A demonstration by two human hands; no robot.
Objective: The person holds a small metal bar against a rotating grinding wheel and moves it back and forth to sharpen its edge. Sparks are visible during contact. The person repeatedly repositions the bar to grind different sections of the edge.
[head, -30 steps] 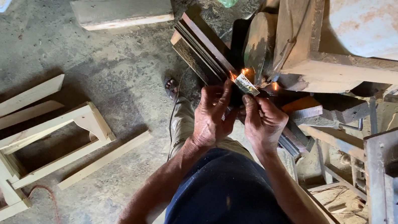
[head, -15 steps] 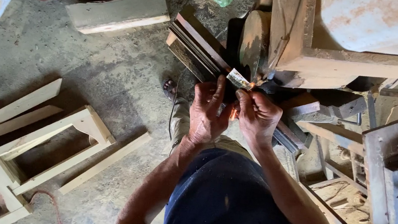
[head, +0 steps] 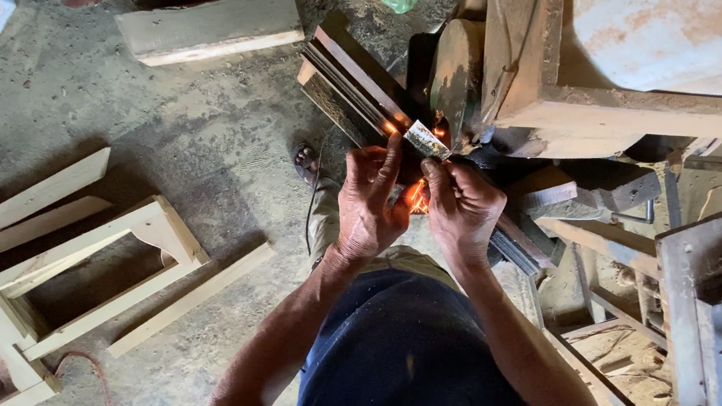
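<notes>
While both hands meet in front of the body, the left hand [head: 370,200] and right hand [head: 461,208] pinch a small flat metal piece [head: 427,139] together, beside stacked wooden strips [head: 353,83] above the dusty floor [head: 158,132]

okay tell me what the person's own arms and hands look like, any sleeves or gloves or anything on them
Both forearms are bare up to the elbows, with no sleeve in view. The left hand and right hand wear no gloves, and no ring, watch or wristband shows. Below them is a dark navy garment.
</notes>
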